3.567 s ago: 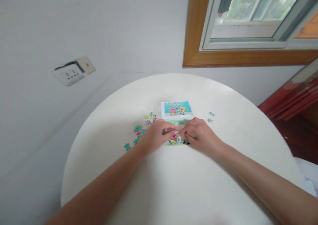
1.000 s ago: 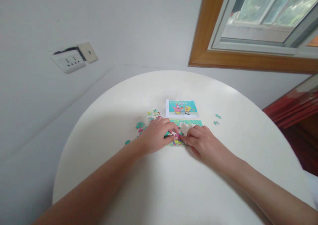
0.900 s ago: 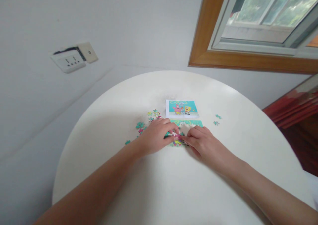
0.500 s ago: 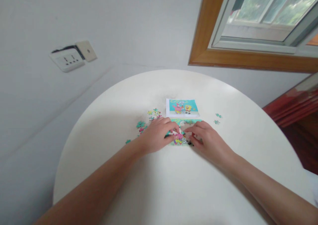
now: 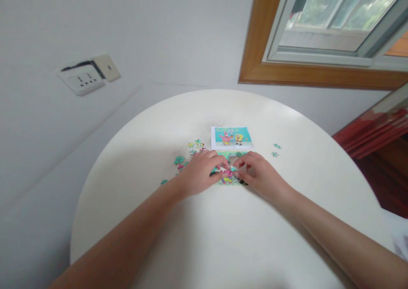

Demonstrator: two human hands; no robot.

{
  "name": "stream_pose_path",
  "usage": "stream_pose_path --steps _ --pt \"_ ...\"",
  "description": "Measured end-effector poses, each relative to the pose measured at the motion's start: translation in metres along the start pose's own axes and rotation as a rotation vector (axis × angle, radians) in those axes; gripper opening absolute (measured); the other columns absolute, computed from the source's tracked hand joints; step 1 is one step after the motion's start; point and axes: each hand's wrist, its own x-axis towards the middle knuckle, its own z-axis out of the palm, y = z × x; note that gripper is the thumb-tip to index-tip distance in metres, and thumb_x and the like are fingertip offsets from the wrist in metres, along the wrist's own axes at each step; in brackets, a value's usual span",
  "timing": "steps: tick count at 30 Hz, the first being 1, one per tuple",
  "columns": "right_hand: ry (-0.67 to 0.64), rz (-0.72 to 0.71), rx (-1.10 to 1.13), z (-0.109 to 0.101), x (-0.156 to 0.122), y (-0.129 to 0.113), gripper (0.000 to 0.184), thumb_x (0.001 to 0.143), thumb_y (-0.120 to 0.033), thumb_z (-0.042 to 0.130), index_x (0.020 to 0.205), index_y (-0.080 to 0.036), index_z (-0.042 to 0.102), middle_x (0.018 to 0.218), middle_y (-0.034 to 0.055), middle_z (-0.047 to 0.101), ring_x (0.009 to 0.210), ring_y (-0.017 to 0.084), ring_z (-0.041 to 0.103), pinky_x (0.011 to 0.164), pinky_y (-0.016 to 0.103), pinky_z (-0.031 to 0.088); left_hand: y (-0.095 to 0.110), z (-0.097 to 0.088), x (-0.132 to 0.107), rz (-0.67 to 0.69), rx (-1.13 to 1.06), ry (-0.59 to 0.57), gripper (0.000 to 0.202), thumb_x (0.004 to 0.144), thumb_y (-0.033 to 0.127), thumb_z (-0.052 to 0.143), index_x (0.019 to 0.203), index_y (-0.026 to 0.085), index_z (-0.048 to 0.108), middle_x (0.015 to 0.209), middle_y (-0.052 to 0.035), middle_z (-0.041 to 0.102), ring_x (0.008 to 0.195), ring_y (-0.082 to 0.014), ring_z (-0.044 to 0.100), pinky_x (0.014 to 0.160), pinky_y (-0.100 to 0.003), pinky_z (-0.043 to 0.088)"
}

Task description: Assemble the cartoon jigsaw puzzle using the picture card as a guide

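A small, partly joined cartoon jigsaw puzzle lies in the middle of a round white table. My left hand rests on the puzzle's left side, its curled fingers pinching a teal piece over the puzzle. My right hand lies on the right side, thumb and forefinger pinched at the same spot, fingertips nearly meeting the left hand's. A printed reference picture lies just behind the puzzle.
Loose pieces are scattered left of my left hand, with more at the back left and two to the right. A wall socket is at the left, a wooden window frame at the upper right, red cloth at the far right.
My right hand has shifted a little up and left over the puzzle, its fingertips closing toward my left hand's. The left hand has stayed in place. The view has drifted slightly.
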Motion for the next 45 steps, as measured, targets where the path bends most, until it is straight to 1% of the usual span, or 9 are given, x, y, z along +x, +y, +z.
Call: stream_pose_path --steps 4,7,11,18,25,29,33,38,45 --pt "-0.071 0.095 0.204 -0.003 0.003 -0.004 0.008 0.078 -0.019 0.055 0.078 -0.019 0.063 0.07 -0.0011 0.06 0.065 0.012 0.052 0.063 0.023 0.04 0.0 0.0 0.001 0.003 -0.002 0.0 0.015 0.086 0.028 0.054 0.098 0.024 0.061 0.098 -0.0029 0.06 0.099 -0.0208 0.053 0.095 -0.037 0.036" --pt "-0.071 0.166 0.28 -0.008 0.005 -0.003 0.01 0.078 -0.025 0.055 0.077 -0.018 0.063 0.067 -0.0024 0.059 0.061 0.01 0.049 0.057 0.022 0.037 -0.001 0.001 0.001 0.014 -0.006 0.012 0.014 0.086 0.029 0.054 0.098 0.024 0.061 0.097 -0.0026 0.061 0.1 -0.0206 0.053 0.095 -0.037 0.035" --pt "-0.033 0.182 0.247 -0.014 0.007 0.003 0.013 0.077 -0.026 0.056 0.082 -0.018 0.066 0.069 -0.0024 0.061 0.06 0.01 0.047 0.055 0.021 0.035 -0.001 0.002 0.001 0.017 -0.005 0.016 0.016 0.086 0.03 0.054 0.099 0.025 0.061 0.098 -0.0034 0.061 0.1 -0.0211 0.053 0.092 -0.036 0.037" --pt "-0.111 0.199 0.178 -0.017 0.009 0.01 0.024 0.078 -0.027 0.052 0.086 -0.018 0.073 0.072 0.0001 0.066 0.061 0.011 0.051 0.056 0.021 0.039 0.001 0.0 0.0 0.0 -0.025 0.016 0.016 0.086 0.032 0.055 0.099 0.025 0.061 0.094 -0.0028 0.06 0.096 -0.0207 0.054 0.091 -0.036 0.037" --pt "-0.142 0.159 0.177 -0.018 0.01 0.011 0.026 0.08 -0.027 0.05 0.088 -0.018 0.073 0.07 0.0 0.066 0.06 0.011 0.052 0.056 0.021 0.04 0.0 0.0 0.001 0.005 -0.01 0.011 0.017 0.087 0.032 0.053 0.099 0.024 0.061 0.096 -0.0034 0.061 0.097 -0.0204 0.054 0.092 -0.035 0.037" --pt "-0.128 0.126 0.197 -0.015 0.011 0.014 0.024 0.08 -0.024 0.05 0.087 -0.019 0.073 0.073 0.0005 0.066 0.063 0.012 0.052 0.058 0.022 0.042 0.0 0.0 0.001 0.007 0.007 0.004 0.018 0.088 0.034 0.052 0.1 0.024 0.062 0.098 -0.0039 0.061 0.099 -0.0208 0.054 0.093 -0.036 0.037" --pt "-0.116 0.118 0.194 -0.018 0.011 0.013 0.025 0.081 -0.025 0.049 0.091 -0.019 0.072 0.079 0.0015 0.067 0.064 0.012 0.052 0.058 0.023 0.043 0.001 -0.002 0.0 0.021 -0.005 0.007 0.017 0.088 0.033 0.053 0.099 0.024 0.062 0.098 -0.0039 0.062 0.098 -0.0203 0.054 0.093 -0.036 0.037" --pt "-0.101 0.076 0.123 -0.022 0.011 0.009 0.024 0.082 -0.023 0.05 0.091 -0.021 0.072 0.077 -0.0002 0.067 0.063 0.012 0.051 0.061 0.023 0.042 0.002 -0.003 0.0 0.027 -0.003 0.017 0.016 0.087 0.031 0.054 0.097 0.023 0.063 0.094 -0.0034 0.063 0.095 -0.0195 0.056 0.092 -0.035 0.038" --pt "-0.078 -0.001 0.014 -0.02 0.012 0.011 0.024 0.083 -0.019 0.05 0.091 -0.022 0.072 0.085 0.0011 0.069 0.069 0.012 0.056 0.066 0.024 0.042 0.002 -0.006 0.0 0.019 0.006 0.049 0.015 0.086 0.03 0.056 0.094 0.022 0.066 0.093 -0.0047 0.063 0.094 -0.0204 0.056 0.088 -0.033 0.041"
